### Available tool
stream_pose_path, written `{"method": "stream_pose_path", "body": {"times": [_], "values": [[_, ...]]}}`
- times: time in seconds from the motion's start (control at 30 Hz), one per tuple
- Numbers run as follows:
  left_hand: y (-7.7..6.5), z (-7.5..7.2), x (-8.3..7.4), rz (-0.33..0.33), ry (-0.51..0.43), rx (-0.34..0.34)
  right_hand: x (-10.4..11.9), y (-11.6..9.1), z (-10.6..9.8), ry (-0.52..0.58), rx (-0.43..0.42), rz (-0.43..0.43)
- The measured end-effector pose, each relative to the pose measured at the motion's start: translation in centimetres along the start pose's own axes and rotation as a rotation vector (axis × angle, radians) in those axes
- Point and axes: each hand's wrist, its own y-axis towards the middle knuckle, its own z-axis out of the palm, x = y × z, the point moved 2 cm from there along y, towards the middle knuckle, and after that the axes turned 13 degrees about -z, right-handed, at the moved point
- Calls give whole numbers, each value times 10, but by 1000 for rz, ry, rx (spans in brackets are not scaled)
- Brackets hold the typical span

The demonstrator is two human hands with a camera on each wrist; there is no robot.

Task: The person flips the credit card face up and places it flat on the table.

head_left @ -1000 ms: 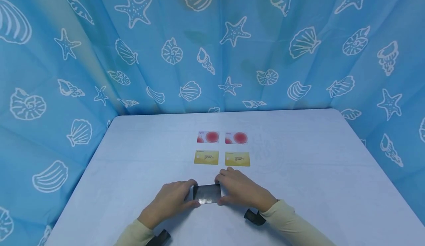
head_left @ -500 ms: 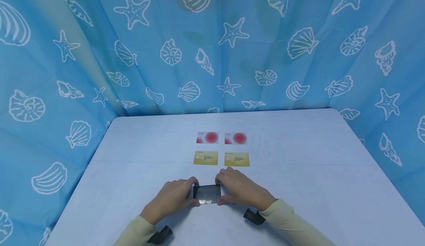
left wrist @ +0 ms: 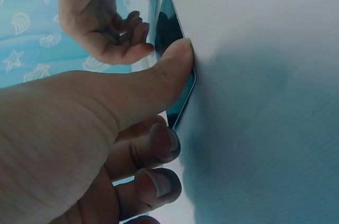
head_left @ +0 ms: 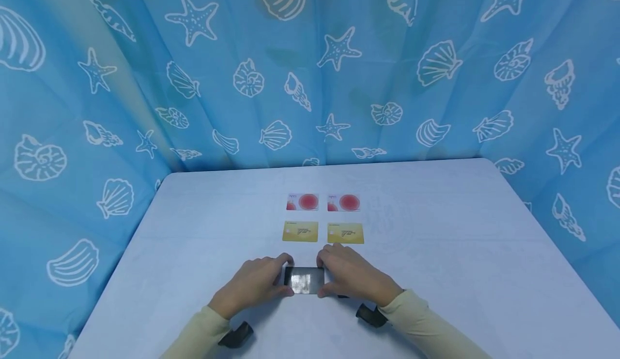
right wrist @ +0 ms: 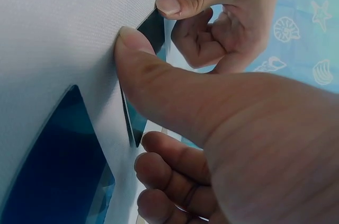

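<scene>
The left hand (head_left: 252, 283) and the right hand (head_left: 356, 276) pinch a glossy dark card (head_left: 304, 280) between fingers and thumb at its opposite short ends. Beyond the fingers, two yellow cards (head_left: 300, 231) lie on the white worktop (head_left: 436, 213), two red-and-white cards (head_left: 308, 202) farther out, and a dark blue piece (right wrist: 63, 166) near the right thumb

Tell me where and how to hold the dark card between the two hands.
Pinch the dark card by its short ends, left hand from the left and right hand from the right; that seems best because it is a thin, flat rectangle with its short ends facing the hands.
</scene>
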Motion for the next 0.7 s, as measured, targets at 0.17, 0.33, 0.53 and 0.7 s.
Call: {"method": "stream_pose_path", "body": {"times": [0.17,0.33,0.53,0.7], "values": [[1,-1,0,18,9,-9,-1,0,0,1,0,8],[-1,-1,-1,30,14,-27,-1,2,0,-3,4,32],[-1,-1,-1,26,15,-50,1,3,0,-65,4,53],[-1,-1,0,19,17,-62,1,2,0,-99,13,65]]}}
